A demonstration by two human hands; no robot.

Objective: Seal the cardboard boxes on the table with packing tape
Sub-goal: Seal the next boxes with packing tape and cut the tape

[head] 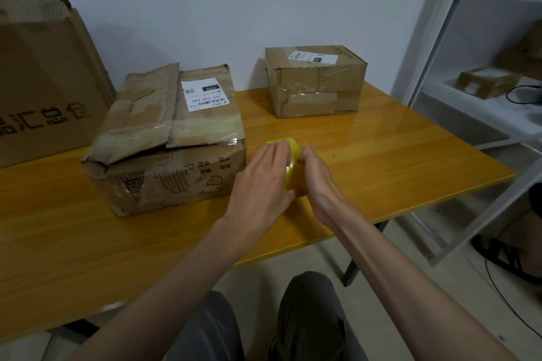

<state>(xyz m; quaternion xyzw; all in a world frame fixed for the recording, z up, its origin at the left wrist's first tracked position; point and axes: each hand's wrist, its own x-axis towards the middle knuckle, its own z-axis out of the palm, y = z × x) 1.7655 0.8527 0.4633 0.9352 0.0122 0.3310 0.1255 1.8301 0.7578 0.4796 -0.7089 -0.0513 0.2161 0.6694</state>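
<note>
The person sits at the yellow tabletop point(381, 155) with a roll of yellowish packing tape point(293, 173) held between both hands, just to the right of the battered large box point(164, 141), whose top flaps gape along the near edge. The step in hand looks like finding and lifting the free end of the tape, and to do it well I would turn the roll slowly under a fingernail until the edge catches, peel a short tab straight off without letting it fold back on itself, then carry the roll to the large box and start the strip well down one side so it bridges the open seam. The left hand point(261, 182) lies against the near face of the roll with its fingers point(275, 152) nearly straight and flat, steadying more than gripping. The right hand point(316, 176) wraps the far side, its fingers point(303, 159) curled in at the rim as if picking at it (whether a loose end is already lifted I cannot tell, the tape being so pale). The smaller box point(316, 82) stands well apart at the back near the wall, already banded with clear tape, and a big flattened carton point(44, 82) leans at the far left.
</note>
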